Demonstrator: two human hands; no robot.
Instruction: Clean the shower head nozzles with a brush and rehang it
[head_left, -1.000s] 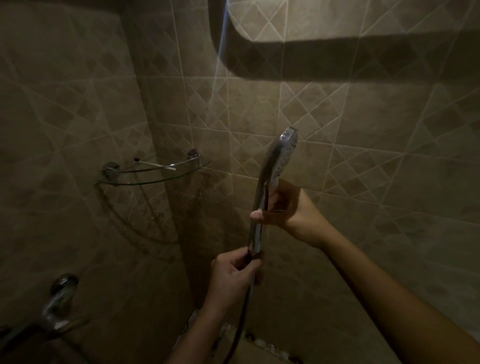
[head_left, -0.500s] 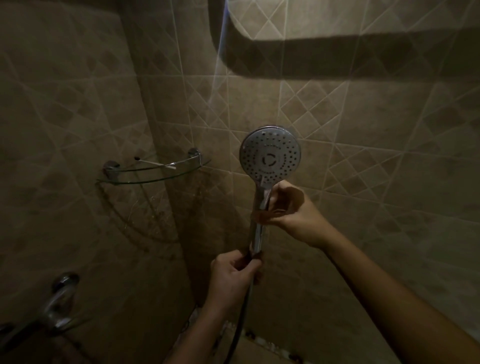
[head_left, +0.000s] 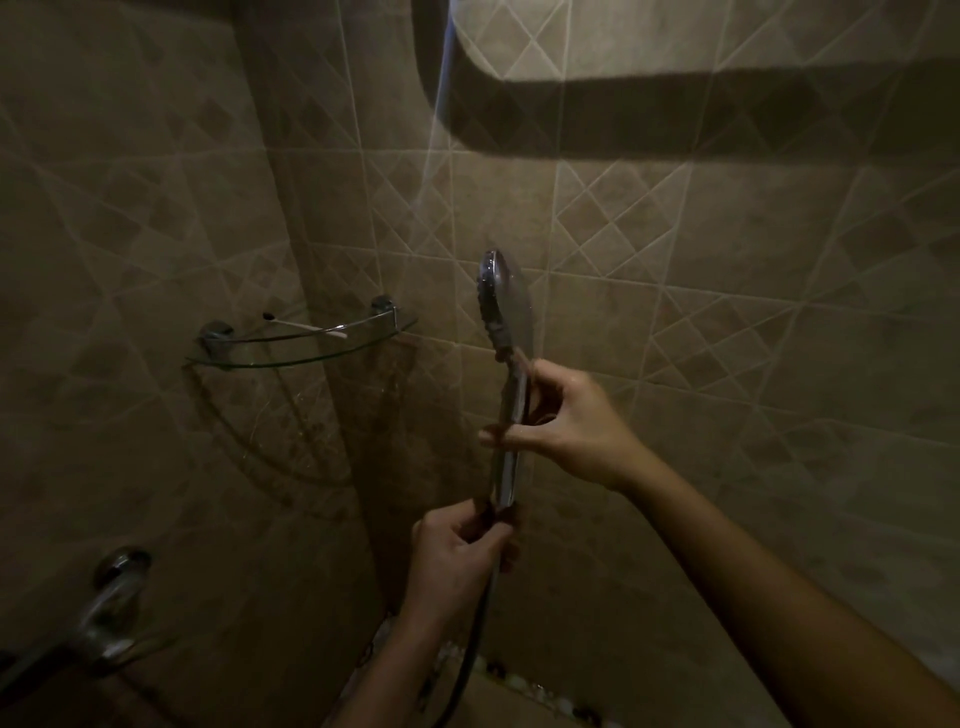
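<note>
1. We hold the shower head (head_left: 497, 296) upright before the tiled corner, edge-on, nozzles facing left.
2. Our right grip (head_left: 566, 421) pinches mid-handle; our left grip (head_left: 457, 551) curls round the handle's base, where the hose (head_left: 479, 639) drops.
3. Left of it, a glass shelf (head_left: 291, 356) carries a thin brush (head_left: 306, 326).
4. A tap (head_left: 111, 597) sits low left.

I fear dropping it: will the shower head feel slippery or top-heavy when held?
Probably slippery: the shower head has a shiny chrome handle. Likely top-heavy, since its wide face stands above the right hand and left hand. The hose hangs curved, so seemingly floppy; it may tug.
</note>
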